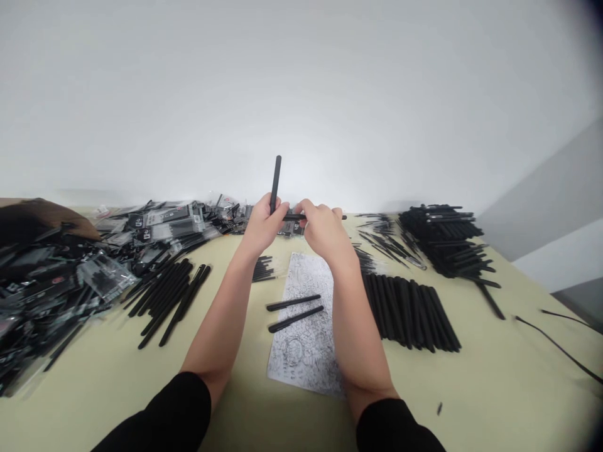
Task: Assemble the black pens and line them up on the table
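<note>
My left hand is closed around a black pen that points upward. My right hand grips a second black pen, which lies level between both hands; its far end shows past my right fingers. Whether my left fingertips also hold this level pen I cannot tell. Below my hands lies a printed sheet with a dense grey pattern. Two black pens rest on it, side by side and slightly slanted.
Heaped clear packets cover the left and back of the yellowish table. Loose pens lie left of the sheet. A row of thick black pens, thin black sticks and a stacked pile are on the right, near dark cords.
</note>
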{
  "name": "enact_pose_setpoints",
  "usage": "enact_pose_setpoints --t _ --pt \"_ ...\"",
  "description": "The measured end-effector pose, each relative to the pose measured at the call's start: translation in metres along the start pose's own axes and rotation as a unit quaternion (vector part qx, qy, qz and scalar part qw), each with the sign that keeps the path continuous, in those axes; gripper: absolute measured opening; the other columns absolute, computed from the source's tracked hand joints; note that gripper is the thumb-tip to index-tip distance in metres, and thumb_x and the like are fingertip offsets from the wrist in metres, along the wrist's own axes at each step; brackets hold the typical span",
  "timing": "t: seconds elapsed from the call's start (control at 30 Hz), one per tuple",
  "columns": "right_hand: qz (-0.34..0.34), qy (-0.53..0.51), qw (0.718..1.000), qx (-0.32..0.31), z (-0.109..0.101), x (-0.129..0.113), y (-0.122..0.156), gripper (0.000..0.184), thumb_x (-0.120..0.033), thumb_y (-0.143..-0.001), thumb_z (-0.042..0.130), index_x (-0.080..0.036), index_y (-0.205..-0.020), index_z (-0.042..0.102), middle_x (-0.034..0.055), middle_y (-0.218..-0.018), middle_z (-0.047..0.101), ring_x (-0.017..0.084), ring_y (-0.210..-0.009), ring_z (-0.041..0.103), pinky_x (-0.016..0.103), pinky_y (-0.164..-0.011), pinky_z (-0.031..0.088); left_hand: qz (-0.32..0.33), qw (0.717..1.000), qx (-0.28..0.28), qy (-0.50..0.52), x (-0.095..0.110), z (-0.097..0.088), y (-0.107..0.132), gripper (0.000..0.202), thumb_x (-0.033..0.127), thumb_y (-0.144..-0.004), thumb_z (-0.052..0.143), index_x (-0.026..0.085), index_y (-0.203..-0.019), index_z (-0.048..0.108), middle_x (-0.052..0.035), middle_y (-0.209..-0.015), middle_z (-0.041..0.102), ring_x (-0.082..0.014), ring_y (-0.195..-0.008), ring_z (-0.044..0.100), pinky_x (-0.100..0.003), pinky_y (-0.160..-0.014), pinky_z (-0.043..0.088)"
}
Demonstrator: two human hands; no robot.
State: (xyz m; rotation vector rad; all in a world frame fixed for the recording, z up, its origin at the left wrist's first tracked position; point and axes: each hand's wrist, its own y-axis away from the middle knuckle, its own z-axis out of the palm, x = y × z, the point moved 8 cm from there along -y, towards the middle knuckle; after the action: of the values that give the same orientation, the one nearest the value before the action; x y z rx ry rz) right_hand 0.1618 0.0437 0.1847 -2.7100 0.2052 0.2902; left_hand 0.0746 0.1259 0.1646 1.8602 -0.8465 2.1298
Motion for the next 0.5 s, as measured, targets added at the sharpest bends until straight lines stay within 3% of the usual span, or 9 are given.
enact_pose_setpoints --t 0.23,0.5 --pt "0.006 0.036 0.999 0.016 -0.007 -0.002 0.001 0.039 0.003 -0.084 0.037 -0.018 -0.111 0.055 0.0103 -0.092 0.071 0.027 -0.093 0.057 0.036 -0.08 0.024 -0.009 0.999 0.031 -0.04 -0.002 -0.002 0.002 0.026 0.021 -0.085 0.058 0.021 -0.072 0.036 0.0105 -0.055 0.028 -0.0036 -0.041 0.031 -0.016 -0.041 0.026" --pt "-0.045 0.008 0.995 0.089 -0.028 -0.019 0.011 0.049 0.007 -0.078 0.032 -0.019 -0.114 0.054 0.0109 -0.101 0.068 0.025 -0.096 0.052 0.036 -0.082 0.028 -0.035 0.997 0.068 0.021 0.021 -0.008 0.017 0.031 0.017 -0.086 0.057 0.021 -0.068 0.033 0.0111 -0.051 0.023 -0.0026 -0.036 0.026 -0.016 -0.036 0.019"
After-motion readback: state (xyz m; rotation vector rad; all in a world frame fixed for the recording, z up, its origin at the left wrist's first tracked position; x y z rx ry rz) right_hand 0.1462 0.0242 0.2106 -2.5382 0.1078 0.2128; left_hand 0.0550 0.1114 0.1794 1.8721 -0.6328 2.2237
